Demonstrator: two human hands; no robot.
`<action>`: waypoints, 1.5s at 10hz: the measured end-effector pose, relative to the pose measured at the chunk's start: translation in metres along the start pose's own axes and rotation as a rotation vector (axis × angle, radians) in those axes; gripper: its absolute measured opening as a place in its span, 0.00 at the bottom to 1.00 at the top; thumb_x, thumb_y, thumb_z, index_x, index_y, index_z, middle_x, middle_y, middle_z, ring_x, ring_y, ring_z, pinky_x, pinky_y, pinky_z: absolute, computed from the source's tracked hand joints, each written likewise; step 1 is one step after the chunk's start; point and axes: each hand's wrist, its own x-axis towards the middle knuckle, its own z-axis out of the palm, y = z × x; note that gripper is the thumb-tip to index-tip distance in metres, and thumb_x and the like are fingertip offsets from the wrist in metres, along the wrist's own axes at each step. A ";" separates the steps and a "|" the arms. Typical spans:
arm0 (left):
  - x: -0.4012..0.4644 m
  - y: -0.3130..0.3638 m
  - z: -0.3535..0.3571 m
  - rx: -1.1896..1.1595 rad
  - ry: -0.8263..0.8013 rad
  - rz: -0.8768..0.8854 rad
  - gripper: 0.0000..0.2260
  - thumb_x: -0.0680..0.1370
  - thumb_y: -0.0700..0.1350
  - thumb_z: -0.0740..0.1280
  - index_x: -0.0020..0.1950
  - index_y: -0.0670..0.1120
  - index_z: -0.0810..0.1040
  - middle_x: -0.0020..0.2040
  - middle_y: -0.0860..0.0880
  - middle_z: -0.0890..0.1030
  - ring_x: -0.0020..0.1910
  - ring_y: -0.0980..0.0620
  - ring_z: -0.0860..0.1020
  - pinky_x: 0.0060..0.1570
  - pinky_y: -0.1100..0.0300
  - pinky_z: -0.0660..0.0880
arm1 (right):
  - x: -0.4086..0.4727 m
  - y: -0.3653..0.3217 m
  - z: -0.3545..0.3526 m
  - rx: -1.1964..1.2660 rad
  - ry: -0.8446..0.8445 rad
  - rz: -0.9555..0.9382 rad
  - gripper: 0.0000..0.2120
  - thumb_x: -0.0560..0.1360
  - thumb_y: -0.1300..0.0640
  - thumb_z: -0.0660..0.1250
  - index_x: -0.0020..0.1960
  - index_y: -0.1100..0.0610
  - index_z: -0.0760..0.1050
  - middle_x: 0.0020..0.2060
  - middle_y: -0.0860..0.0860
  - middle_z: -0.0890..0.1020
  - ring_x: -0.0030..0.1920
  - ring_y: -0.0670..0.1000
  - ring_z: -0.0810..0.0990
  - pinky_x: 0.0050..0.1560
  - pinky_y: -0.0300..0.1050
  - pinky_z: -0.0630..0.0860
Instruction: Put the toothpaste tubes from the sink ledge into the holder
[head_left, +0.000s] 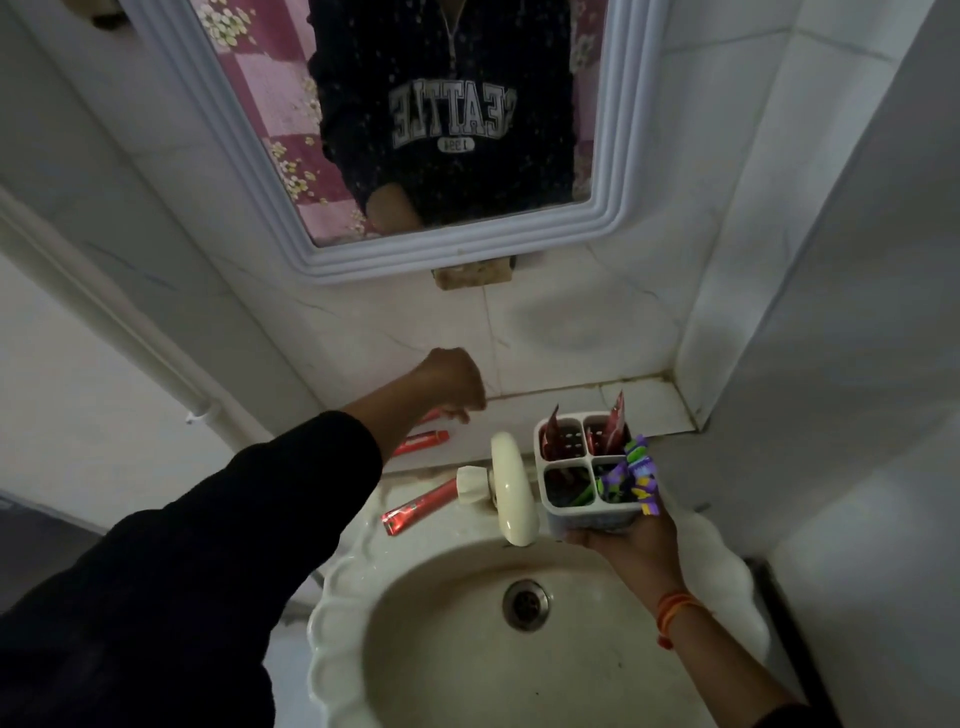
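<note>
My right hand (631, 545) holds a white four-compartment holder (587, 514) from below, above the sink's right rim. Two red toothpaste tubes (613, 426) stand in its two far compartments; toothbrushes with purple and green handles (641, 480) fill a near one. My left hand (452, 382) reaches over the tiled ledge, fingers curled down onto a red tube (431, 415) that the hand mostly hides. A second red tube (421, 441) lies on the ledge just below the wrist. A third red tube (421, 506) rests on the sink rim left of the tap.
A cream tap (511, 488) with a side knob (470, 483) stands between the tubes and the holder. The cream basin (467, 649) with its drain (525, 605) lies below. A white-framed mirror (441, 260) hangs on the tiled wall above. A wall corner closes the right side.
</note>
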 end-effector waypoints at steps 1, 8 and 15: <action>0.017 -0.039 0.017 0.338 0.043 0.007 0.21 0.75 0.43 0.74 0.67 0.41 0.80 0.64 0.42 0.81 0.62 0.42 0.81 0.62 0.53 0.78 | 0.000 0.001 0.001 -0.006 0.016 -0.004 0.34 0.62 0.57 0.86 0.65 0.63 0.79 0.47 0.49 0.85 0.42 0.38 0.82 0.39 0.25 0.74; -0.019 0.003 -0.012 0.220 0.083 0.335 0.20 0.77 0.51 0.73 0.66 0.47 0.77 0.59 0.48 0.82 0.55 0.49 0.80 0.53 0.57 0.76 | 0.000 -0.002 0.000 -0.018 -0.013 0.022 0.35 0.60 0.53 0.88 0.63 0.61 0.81 0.46 0.52 0.85 0.43 0.44 0.84 0.40 0.33 0.77; -0.066 0.089 0.046 0.465 0.272 0.471 0.11 0.74 0.42 0.75 0.56 0.45 0.84 0.52 0.45 0.83 0.46 0.46 0.83 0.42 0.54 0.82 | -0.006 -0.024 -0.001 0.403 0.003 0.043 0.16 0.78 0.49 0.71 0.62 0.57 0.79 0.48 0.55 0.88 0.52 0.57 0.83 0.48 0.68 0.83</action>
